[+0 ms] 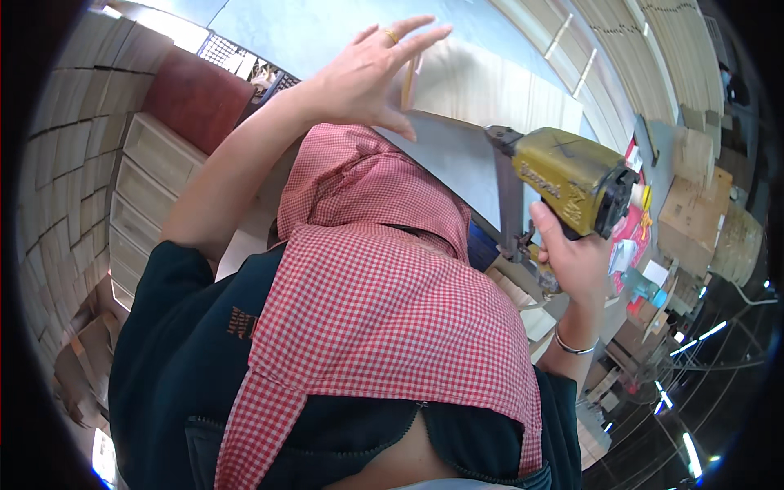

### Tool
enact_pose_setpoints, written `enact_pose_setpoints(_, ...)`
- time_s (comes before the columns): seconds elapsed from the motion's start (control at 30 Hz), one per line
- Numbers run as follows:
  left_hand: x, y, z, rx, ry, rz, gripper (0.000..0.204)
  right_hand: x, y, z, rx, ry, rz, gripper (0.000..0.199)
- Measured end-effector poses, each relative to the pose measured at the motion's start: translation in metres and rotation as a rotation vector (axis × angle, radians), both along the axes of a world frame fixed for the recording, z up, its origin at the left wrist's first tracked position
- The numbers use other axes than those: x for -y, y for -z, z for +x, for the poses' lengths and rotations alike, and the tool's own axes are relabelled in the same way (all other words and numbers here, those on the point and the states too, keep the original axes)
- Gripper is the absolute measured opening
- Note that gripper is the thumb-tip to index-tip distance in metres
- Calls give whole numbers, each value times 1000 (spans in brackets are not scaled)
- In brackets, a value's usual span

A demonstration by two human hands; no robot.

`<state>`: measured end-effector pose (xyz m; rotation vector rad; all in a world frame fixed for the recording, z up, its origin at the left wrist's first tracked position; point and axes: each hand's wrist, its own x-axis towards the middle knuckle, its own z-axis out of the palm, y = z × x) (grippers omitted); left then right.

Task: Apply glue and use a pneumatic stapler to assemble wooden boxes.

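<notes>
My left hand [367, 73] reaches up with its fingers stretched over the edge of a pale wooden panel [490, 86] and the thumb beneath, holding the panel's end. A ring sits on one finger. My right hand [572, 261] grips the handle of a yellow nail gun [572, 175]. The gun's dark nose [510, 204] points down beside a grey board surface [457, 159], just right of the left hand. A bracelet circles the right wrist. A red-and-white checked cloth [384, 302] over my dark top fills the middle of the view.
Stacked pale wooden drawer boxes [139, 180] stand at the left beside a reddish-brown block [196, 94]. Long boards [637, 41] lie at the upper right. Cardboard boxes [694, 204] and small clutter sit at the right, near a red sheet [633, 233].
</notes>
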<state>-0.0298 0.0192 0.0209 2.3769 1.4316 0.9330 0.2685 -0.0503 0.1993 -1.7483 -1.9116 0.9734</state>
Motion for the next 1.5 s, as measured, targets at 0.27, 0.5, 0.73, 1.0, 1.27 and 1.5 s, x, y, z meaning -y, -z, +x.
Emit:
enact_pose_setpoints(0.27,-3,21,3,251,12,-104,97,-3,5,-49,-54,-93,-77,33)
enact_pose_setpoints(0.5,-1,18,7,269,2,-129,97,-4,7,-58,-41,-17,-133,33)
enact_pose_setpoints(0.73,-3,20,8,258,10,-120,101,0,6,-64,62,25,-153,33)
enact_pose_setpoints(1.0,7,28,7,284,-93,-108,131,-7,-1,-69,54,-20,-98,33)
enact_pose_setpoints(1.27,11,24,8,236,-132,-140,142,-44,-2,-93,45,-83,-97,32)
enact_pose_setpoints(1.5,10,23,7,243,-135,-154,143,-54,-8,-102,126,-144,-103,30)
